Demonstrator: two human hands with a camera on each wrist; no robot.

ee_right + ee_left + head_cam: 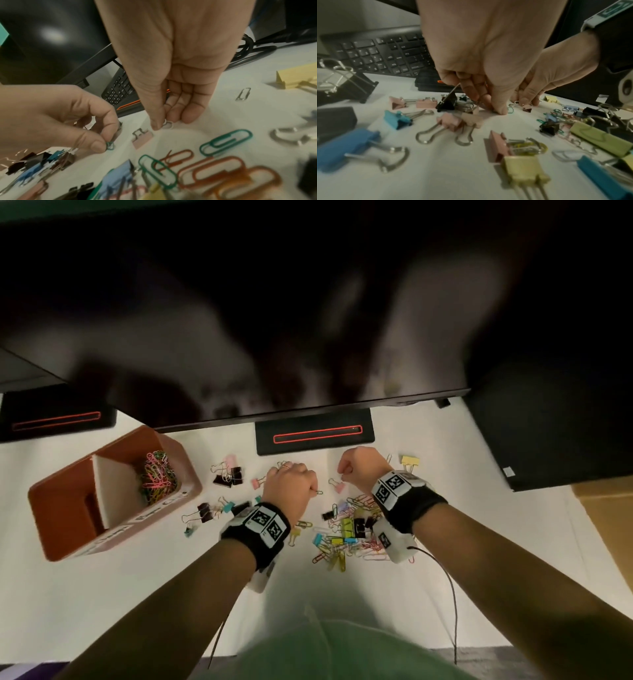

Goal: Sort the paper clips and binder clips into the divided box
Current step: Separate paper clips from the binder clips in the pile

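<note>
Left hand: grip pinching green paper clip. Right hand: grip pinching white paper clip. Divided box: counter, nine o'clock.

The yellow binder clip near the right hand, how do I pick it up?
Pinch the yellow binder clip by its wire handles, coming from above: it lies flat on the table with nothing touching it, and the handles stick out toward you.

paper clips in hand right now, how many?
2: a green paper clip pinched by the left hand, a white paper clip pinched by the right hand. More may hide inside curled fingers.
</note>
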